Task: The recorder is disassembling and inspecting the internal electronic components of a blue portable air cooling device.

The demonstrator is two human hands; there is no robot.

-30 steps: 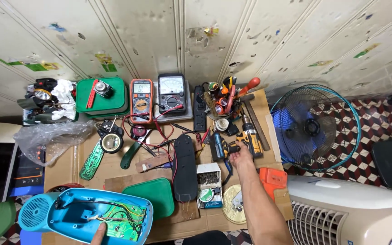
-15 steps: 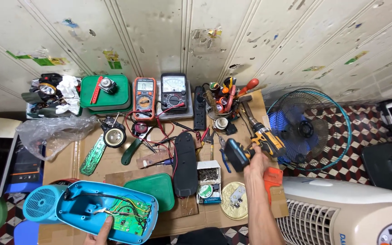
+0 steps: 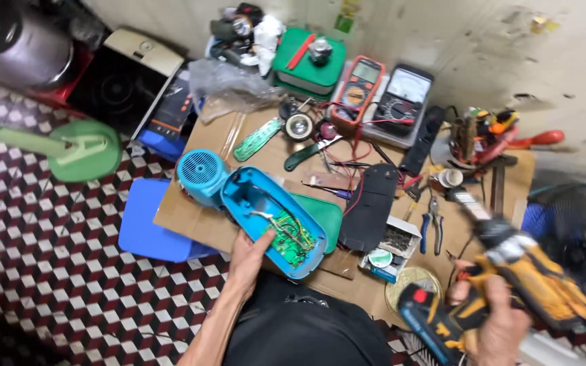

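left hand: you're pressing it flat on the blue casing, steadying it
right hand: wrapped round the cordless drill
next: probably needs the bit lined up on a casing screw

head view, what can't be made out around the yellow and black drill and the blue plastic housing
- Yellow and black cordless drill: motion-blurred, so the bit tip is unclear; the right hand is cut off by the bottom edge.
- Open blue plastic housing: the left hand covers its near rim.
- Green circuit board inside it: parts too small to tell.
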